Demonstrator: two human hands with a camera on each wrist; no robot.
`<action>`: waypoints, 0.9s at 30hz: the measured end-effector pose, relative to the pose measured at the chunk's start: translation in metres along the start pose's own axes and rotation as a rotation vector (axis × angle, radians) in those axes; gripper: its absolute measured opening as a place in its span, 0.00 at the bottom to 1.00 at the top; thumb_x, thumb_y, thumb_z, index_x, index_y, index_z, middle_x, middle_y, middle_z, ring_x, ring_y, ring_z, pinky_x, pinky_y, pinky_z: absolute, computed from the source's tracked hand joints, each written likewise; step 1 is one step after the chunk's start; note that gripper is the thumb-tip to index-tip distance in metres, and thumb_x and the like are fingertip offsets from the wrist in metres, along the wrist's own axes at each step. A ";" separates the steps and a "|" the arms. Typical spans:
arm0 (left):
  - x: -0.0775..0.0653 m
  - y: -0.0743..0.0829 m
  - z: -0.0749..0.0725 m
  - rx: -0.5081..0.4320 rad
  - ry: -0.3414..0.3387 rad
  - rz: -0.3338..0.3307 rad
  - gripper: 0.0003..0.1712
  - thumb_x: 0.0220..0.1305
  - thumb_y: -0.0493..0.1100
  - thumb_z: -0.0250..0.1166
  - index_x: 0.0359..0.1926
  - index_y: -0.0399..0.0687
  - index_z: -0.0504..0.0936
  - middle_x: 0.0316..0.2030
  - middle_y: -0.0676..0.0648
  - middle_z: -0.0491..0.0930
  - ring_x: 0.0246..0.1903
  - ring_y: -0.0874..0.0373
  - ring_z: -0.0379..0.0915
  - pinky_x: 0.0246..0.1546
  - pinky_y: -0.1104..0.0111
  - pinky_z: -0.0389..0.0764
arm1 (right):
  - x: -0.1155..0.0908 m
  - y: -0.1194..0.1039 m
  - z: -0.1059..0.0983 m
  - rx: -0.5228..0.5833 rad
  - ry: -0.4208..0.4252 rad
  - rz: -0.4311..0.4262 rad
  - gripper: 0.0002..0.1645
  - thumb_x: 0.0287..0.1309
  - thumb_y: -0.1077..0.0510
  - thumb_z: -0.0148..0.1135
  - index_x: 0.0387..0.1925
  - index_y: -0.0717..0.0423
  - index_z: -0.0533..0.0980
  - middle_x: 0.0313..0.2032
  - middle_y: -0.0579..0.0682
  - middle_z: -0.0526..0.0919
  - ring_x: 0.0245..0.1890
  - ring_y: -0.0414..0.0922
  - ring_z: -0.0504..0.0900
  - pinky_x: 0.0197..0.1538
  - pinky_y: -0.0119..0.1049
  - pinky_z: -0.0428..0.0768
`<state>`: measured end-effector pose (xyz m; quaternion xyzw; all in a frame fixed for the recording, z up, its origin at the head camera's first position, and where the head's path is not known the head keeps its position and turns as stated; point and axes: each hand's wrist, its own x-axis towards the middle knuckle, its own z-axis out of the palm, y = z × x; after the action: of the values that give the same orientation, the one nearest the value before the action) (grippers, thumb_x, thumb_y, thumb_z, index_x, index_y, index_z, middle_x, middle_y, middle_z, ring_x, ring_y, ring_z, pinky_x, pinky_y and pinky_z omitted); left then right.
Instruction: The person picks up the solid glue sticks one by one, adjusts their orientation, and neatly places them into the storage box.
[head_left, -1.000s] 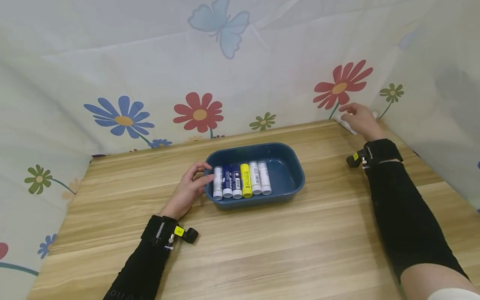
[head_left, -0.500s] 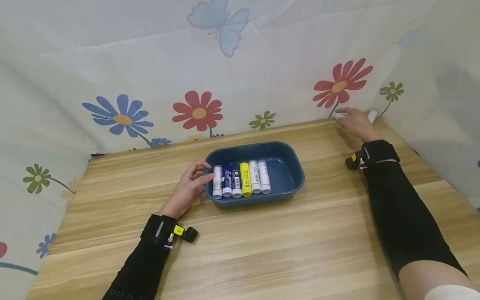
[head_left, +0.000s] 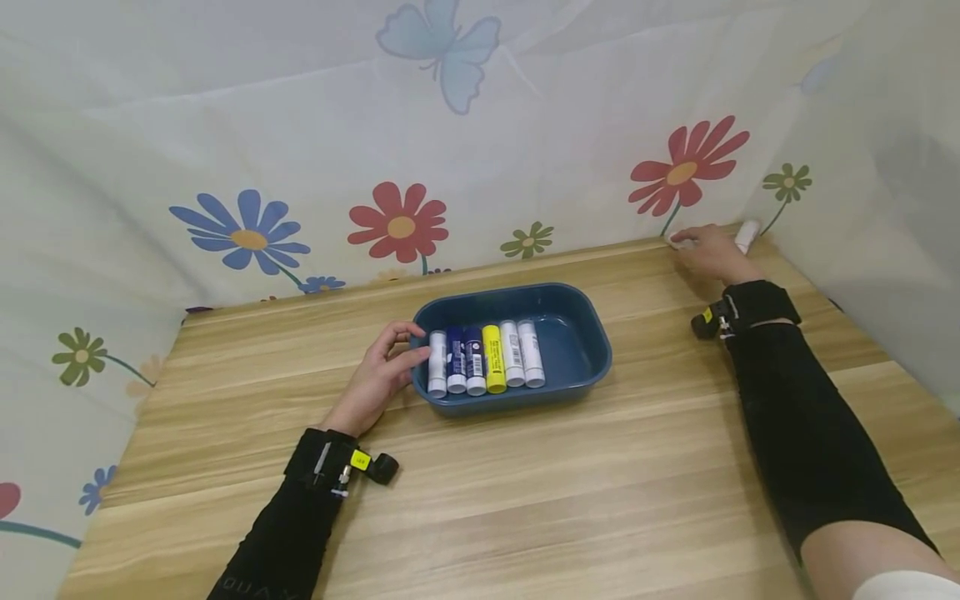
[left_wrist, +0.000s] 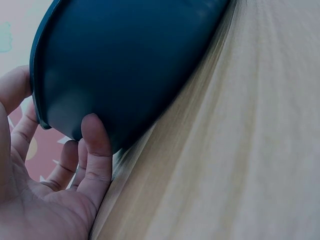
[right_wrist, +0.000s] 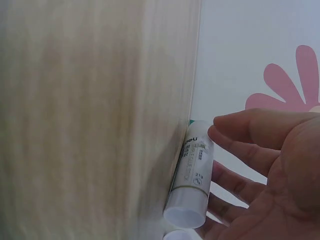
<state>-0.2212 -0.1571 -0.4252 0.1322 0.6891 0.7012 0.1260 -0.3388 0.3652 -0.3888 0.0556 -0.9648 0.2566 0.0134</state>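
At the table's middle, a dark blue tray holds a row of glue sticks: three white, two dark blue and a yellow glue stick. My left hand grips the tray's left end; in the left wrist view, upper digits hook over the rim while other fingers press the outer wall. Far right, by the wall cloth, my right hand reaches a white glue stick lying on the table. Its thumb and fingertips meet one side of that stick, without wrapping it.
Another white glue stick lies just right of my right hand, near the back corner. Flower-printed cloth walls the table at the back and sides. The tray's right part shows bare floor.
My right hand has come down from above onto the white glue stick at the back corner, uncovering the other one beside it. The left hand and tray stay in place.
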 end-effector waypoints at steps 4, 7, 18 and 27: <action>0.001 0.000 0.000 0.000 -0.008 0.004 0.24 0.63 0.48 0.60 0.57 0.46 0.64 0.57 0.43 0.59 0.52 0.45 0.62 0.44 0.61 0.75 | -0.002 0.000 -0.002 -0.036 0.012 -0.010 0.22 0.51 0.65 0.49 0.50 0.71 0.70 0.49 0.75 0.68 0.47 0.64 0.65 0.52 0.61 0.64; 0.001 0.000 0.000 0.001 -0.005 0.002 0.24 0.62 0.48 0.60 0.56 0.47 0.64 0.57 0.43 0.59 0.52 0.45 0.62 0.44 0.61 0.75 | -0.003 0.000 -0.002 -0.042 -0.005 -0.005 0.21 0.50 0.67 0.49 0.48 0.69 0.72 0.48 0.74 0.69 0.47 0.64 0.67 0.51 0.61 0.65; 0.001 -0.001 0.000 0.019 0.008 0.009 0.24 0.61 0.51 0.62 0.54 0.50 0.65 0.55 0.42 0.60 0.51 0.44 0.63 0.42 0.63 0.75 | -0.007 -0.012 -0.009 -0.091 -0.126 -0.011 0.21 0.45 0.68 0.56 0.46 0.64 0.73 0.47 0.70 0.68 0.27 0.53 0.68 0.25 0.38 0.68; 0.002 -0.001 -0.002 0.002 -0.004 0.001 0.21 0.62 0.47 0.60 0.53 0.51 0.65 0.56 0.40 0.59 0.51 0.44 0.63 0.43 0.60 0.75 | -0.009 -0.011 -0.014 -0.001 -0.179 0.037 0.22 0.49 0.66 0.57 0.50 0.64 0.71 0.47 0.67 0.67 0.21 0.48 0.71 0.24 0.38 0.72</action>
<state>-0.2237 -0.1581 -0.4263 0.1341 0.6894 0.7005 0.1269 -0.3284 0.3636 -0.3717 0.0607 -0.9631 0.2504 -0.0777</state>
